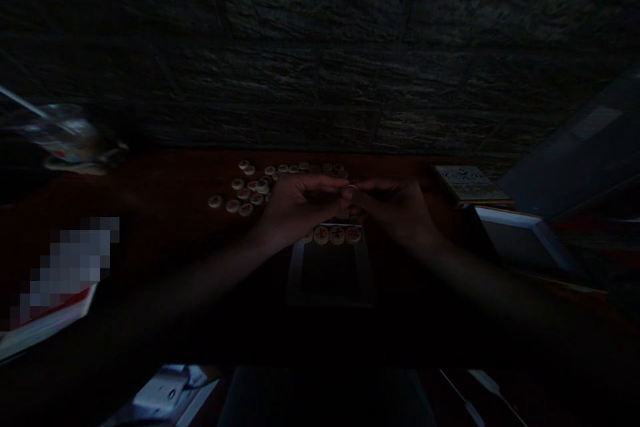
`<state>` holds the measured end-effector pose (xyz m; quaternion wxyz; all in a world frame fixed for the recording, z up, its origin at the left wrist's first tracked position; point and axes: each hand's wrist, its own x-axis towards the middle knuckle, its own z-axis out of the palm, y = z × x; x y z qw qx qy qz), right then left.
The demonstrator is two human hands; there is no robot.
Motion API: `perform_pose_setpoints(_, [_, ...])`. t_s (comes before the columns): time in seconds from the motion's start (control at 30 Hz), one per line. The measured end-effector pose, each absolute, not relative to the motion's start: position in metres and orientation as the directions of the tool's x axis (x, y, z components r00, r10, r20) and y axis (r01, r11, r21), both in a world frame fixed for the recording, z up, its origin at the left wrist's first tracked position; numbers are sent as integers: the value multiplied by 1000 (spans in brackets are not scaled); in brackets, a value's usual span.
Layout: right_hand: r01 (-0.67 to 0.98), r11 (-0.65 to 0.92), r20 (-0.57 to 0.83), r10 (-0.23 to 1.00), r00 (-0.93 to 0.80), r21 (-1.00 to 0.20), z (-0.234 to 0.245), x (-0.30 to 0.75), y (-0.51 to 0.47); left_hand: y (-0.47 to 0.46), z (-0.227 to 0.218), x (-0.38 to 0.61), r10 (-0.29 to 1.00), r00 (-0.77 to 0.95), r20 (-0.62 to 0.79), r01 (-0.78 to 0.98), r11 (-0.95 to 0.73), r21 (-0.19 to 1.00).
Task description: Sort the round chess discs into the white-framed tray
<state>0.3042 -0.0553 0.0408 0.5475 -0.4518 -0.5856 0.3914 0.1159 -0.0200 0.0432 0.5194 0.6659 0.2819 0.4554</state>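
In the dim head view my left hand (300, 203) and my right hand (397, 207) meet at the fingertips above the far end of an open box (295, 273). Between them is a round wooden xiangqi piece (353, 187), its edge barely showing. Both hands are closed on it. Inside the box, along its far end, a row of xiangqi pieces (337, 235) lies face up with red and dark characters. More loose xiangqi pieces (244, 193) are scattered on the table behind and left of my left hand, which covers some of them.
At the right lie a lidded box (470, 183) with dark writing and an open empty tray (525, 240). A clear cup with a straw (65, 137) stands at the far left. A book (55, 320) is nearer. A stone wall (320, 67) bounds the table (165, 177).
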Motion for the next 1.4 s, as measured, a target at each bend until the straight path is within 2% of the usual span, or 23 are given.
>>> perform_pose_setpoints(0.33, [4, 303, 303, 953, -5, -953, 45, 305, -57, -16, 44, 113, 846, 455, 276, -136, -240, 961])
perform_pose_setpoints(0.5, [26, 333, 331, 941, -71, -942, 48, 307, -58, -18, 47, 112, 868, 442, 226, -193, -154, 969])
perform_pose_setpoints(0.77, [4, 294, 294, 954, -58, -956, 46, 305, -58, -20, 49, 114, 893, 413, 181, -219, -95, 971])
perform_pose_setpoints(0.93, [52, 322, 320, 946, -53, -945, 46, 307, -58, -18, 45, 113, 882, 431, 191, -236, -94, 967])
perform_pose_setpoints(1.17, [231, 498, 507, 861, -23, -835, 41, 309, -61, -18, 45, 114, 897, 409, 170, -222, -83, 971])
perform_pose_setpoints(1.4, [332, 514, 524, 849, -65, -791, 38, 311, -62, -20, 46, 114, 888, 424, 179, -174, -115, 978])
